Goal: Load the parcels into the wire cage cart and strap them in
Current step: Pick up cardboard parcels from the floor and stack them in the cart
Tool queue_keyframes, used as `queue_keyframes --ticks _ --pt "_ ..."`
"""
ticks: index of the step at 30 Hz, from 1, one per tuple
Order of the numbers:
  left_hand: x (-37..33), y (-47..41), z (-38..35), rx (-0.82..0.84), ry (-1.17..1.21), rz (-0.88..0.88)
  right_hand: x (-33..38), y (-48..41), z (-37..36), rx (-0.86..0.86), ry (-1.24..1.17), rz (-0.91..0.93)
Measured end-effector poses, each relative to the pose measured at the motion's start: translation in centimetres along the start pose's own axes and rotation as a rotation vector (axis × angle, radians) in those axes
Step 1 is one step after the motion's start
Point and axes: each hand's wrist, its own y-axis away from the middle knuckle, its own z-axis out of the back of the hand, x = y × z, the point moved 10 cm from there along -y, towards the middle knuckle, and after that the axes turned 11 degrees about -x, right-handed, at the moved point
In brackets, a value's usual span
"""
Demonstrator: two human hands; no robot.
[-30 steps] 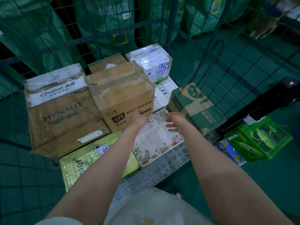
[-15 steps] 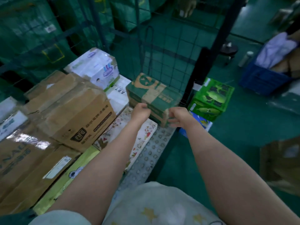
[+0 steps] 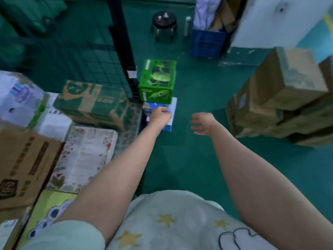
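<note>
The wire cage cart (image 3: 72, 56) stands at left with its black corner post (image 3: 124, 44). Inside lie a green-and-brown carton (image 3: 93, 103), a floral pack (image 3: 86, 156), a brown carton (image 3: 23, 165) and a white tissue pack (image 3: 18, 98). On the floor beside the post, a bright green box (image 3: 157, 80) sits on a blue-and-white box (image 3: 172, 114). My left hand (image 3: 161, 115) lies against the blue-and-white box with curled fingers; blur hides whether it grips. My right hand (image 3: 201, 123) hovers to the right of that box, fingers spread, holding nothing.
A stack of brown cartons (image 3: 281, 105) stands on the green floor at right. Farther back are a black stool (image 3: 164, 24), a bottle (image 3: 187, 26) and a blue crate (image 3: 207, 42). A yellow-green pack (image 3: 52, 201) lies at the cart's near edge.
Both hands left the green-and-brown carton in the cart and swung right, out of the cage. My left hand now reaches the blue-and-white box on the floor.
</note>
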Motion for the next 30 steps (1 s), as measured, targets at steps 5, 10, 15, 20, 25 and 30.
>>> queue_keyframes --ticks 5,10,15,20,25,30 --pt "-3.8 2.5 -8.1 0.109 -0.058 -0.071 -3.0 -1.8 9.2 -0.125 -0.085 -0.07" --pt "-8.3 5.6 -15.6 0.269 -0.087 -0.157 -4.9 -3.2 17.2 -0.234 -0.198 -0.12" --pt "-11.1 6.4 -21.8 0.382 -0.158 -0.192 -6.5 -5.2 21.3 -0.305 -0.28 -0.187" --pt "-14.6 4.9 -27.6 0.457 -0.206 -0.216 -5.8 -8.5 26.5 -0.392 -0.321 -0.209" --pt "-20.6 3.1 -32.8 0.51 -0.266 -0.268 -1.8 -11.8 32.9 -0.494 -0.366 -0.224" --pt "-25.5 1.3 -36.9 0.551 -0.31 -0.349 1.0 -15.6 36.4 -0.558 -0.398 -0.172"
